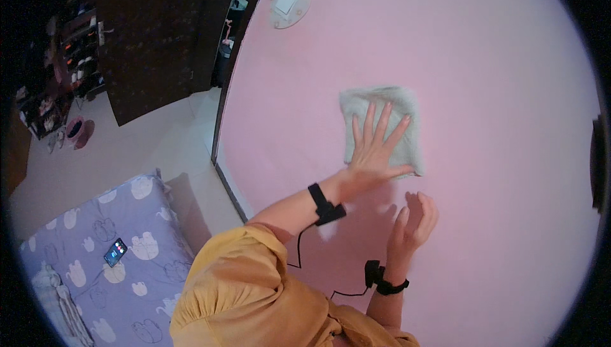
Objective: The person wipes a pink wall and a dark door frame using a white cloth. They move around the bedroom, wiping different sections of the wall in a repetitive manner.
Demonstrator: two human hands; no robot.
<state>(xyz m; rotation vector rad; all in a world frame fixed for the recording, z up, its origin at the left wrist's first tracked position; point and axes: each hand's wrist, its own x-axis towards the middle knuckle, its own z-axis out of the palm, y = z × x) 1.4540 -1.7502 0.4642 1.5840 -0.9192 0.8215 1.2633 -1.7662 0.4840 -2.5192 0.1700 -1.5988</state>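
Observation:
My left hand [374,153] lies flat with spread fingers on a pale green folded cloth [405,144], holding it against the pink wall [477,108]. Its thumb reaches the cloth's lower right corner. Below the cloth, my right hand [414,225] is raised near the wall with loosely bent fingers and nothing in it. A black strap with a small device [327,208] circles my left wrist. Another strap [392,287] is on the right wrist, and thin black cables run from both.
A light switch [286,4] sits on a decorated plate at the wall's upper left. Left of the wall stands a dark open door [152,36]. At lower left, a phone [115,252] rests on a bed with an elephant-patterned sheet [102,330]. Shoes fill a rack [79,55] farther back.

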